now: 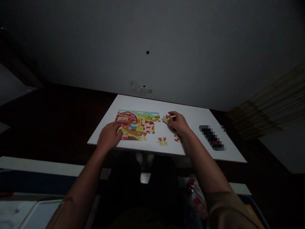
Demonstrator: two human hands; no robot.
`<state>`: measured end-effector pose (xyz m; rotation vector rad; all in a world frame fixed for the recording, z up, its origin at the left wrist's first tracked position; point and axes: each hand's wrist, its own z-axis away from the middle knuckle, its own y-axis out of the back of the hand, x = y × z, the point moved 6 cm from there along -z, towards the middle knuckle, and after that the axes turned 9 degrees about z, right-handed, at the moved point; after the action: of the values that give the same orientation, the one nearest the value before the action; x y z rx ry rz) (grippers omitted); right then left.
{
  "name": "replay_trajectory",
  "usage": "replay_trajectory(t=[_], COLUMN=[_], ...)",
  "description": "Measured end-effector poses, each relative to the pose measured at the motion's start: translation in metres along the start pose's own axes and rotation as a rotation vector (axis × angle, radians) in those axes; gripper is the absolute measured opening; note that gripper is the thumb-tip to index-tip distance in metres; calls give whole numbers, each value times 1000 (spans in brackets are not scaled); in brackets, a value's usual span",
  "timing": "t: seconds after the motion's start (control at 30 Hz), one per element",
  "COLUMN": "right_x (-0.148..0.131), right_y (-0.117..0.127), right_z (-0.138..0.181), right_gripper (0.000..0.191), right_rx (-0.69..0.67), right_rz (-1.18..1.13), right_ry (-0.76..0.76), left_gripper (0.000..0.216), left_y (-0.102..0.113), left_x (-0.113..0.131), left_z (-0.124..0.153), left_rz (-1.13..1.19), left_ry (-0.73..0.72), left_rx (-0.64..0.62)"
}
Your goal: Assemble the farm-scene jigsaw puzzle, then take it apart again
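A partly assembled farm jigsaw puzzle with a red barn and cows lies on a white table. My left hand rests flat on the puzzle's lower left corner, fingers stretched out. My right hand is to the right of the puzzle, its fingers pinched on a loose puzzle piece. A second loose piece lies near the table's front edge, and a third piece shows partly under my right wrist.
A dark blurred object lies on the table's right side. A wall with a socket plate stands behind the table. The floor around is dark. A red-and-clear wrapper sits below the table by my right arm.
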<state>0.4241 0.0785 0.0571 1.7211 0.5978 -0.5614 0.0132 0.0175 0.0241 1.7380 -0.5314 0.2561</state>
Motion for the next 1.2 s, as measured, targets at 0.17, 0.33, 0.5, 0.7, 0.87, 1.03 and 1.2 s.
replay_trajectory(t=[0.17,0.33,0.5,0.7,0.87,1.03,1.2], right_x=[-25,-53,-70,-80,-82,-81,-79], right_y=[-24,-61,-68,-70,-75,-77,-80], right_z=[55,90,95,99,105,109,111], right_gripper=[26,18,17,15,25,35,37], right_rx=[-95,-219,-138,-56,-24,-10,-13], right_rz=[-271,-167,97,243,263,245,269], right_ry=[-43,7,77,166,173,152,152], left_gripper=[44,44,41,43,41,40,41], left_y=[0,0,-2,-2,-2,-3,-3], left_x=[3,4,1,1,0,-1,0], left_z=[0,0,2,3,3,3,3], left_rz=[1,13,39,47,49,47,45], left_ry=[-8,-27,-27,-51,-54,-54,-47], left_rx=[1,4,7,5,20,16,7])
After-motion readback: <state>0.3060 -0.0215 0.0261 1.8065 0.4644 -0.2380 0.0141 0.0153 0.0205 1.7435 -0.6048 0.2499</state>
